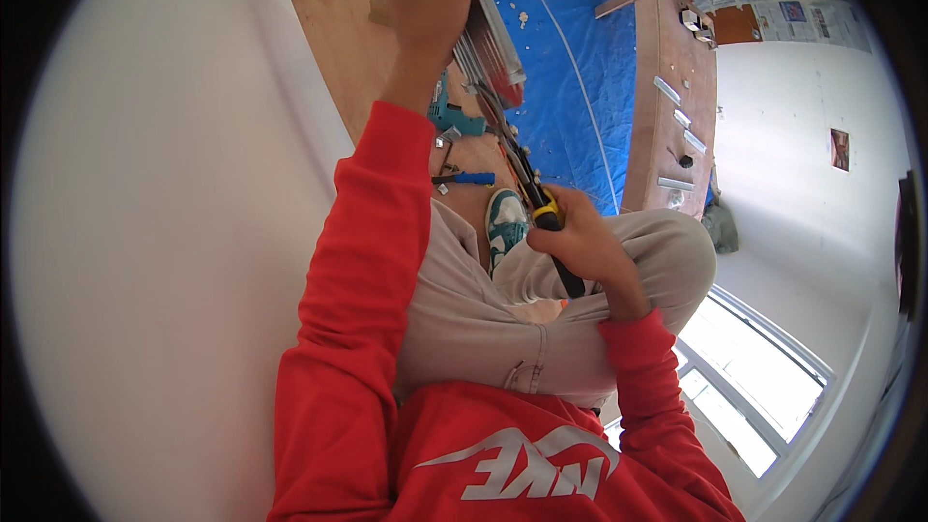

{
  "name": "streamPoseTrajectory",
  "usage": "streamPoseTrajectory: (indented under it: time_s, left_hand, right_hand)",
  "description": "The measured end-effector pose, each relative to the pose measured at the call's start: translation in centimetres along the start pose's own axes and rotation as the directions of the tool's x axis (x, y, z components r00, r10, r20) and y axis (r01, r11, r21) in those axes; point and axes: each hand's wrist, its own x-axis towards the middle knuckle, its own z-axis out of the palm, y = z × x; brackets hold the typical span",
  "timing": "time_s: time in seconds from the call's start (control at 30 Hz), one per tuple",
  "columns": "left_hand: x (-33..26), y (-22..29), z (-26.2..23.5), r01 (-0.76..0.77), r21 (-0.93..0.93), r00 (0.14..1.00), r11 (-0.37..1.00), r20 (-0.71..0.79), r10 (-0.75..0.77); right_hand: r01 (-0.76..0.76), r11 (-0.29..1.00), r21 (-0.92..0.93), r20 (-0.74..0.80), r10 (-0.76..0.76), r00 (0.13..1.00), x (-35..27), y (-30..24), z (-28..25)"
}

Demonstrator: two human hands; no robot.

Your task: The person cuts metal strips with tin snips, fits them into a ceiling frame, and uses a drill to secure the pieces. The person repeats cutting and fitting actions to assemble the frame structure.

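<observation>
My left hand (430,10) is closed around a ribbed silvery metal channel (495,43), held up at the top of the view; its upper end runs out of the picture. My right hand (580,237) grips a long black tool with yellow on its handle, which looks like tin snips (523,174). The far end of the snips meets the lower end of the channel; whether the jaws are closed on the metal, I cannot tell. Behind the channel, a teal power drill (452,118) lies on the wooden board. Nearer, a blue-handled tool (472,178) rests by my shoe (506,220).
A white wall (164,232) rises close on my left. Blue sheeting (570,68) covers the floor ahead. To the right stands a long wooden bench (652,126) with several short metal pieces on it. A window (759,367) is at the lower right.
</observation>
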Motion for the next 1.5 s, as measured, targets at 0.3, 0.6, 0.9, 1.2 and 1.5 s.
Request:
streamPoseTrajectory:
  time_s: [0.3,0.6,0.9,1.2,1.5]
  left_hand:
    - [0.6,0.3,-1.1,0.146,-0.141,0.975,0.979,0.190,-0.118]
    - [1.6,-2.2,-2.1,0.325,-0.243,0.934,0.914,0.235,-0.269]
    - [2.1,-2.3,-3.0,0.275,-0.387,0.944,0.880,0.282,-0.171]
    - [1.3,-1.5,-2.3,0.318,-0.492,0.939,0.810,0.283,-0.197]
    - [2.1,-1.8,-2.1,0.328,-0.692,0.925,0.643,0.372,-0.072]
  right_hand:
    - [-0.060,0.924,-0.378,-0.160,-0.002,0.987,-0.7,-0.8,0.6]
    - [-0.072,0.975,-0.210,-0.032,0.067,0.997,-1.3,0.2,0.5]
    - [-0.134,0.870,0.475,0.362,-0.055,0.931,-2.9,0.3,-0.2]
    - [-0.147,0.814,0.562,0.408,-0.118,0.906,-2.2,0.1,0.6]
    - [-0.138,0.764,0.631,0.413,-0.180,0.893,-2.5,-0.6,1.3]
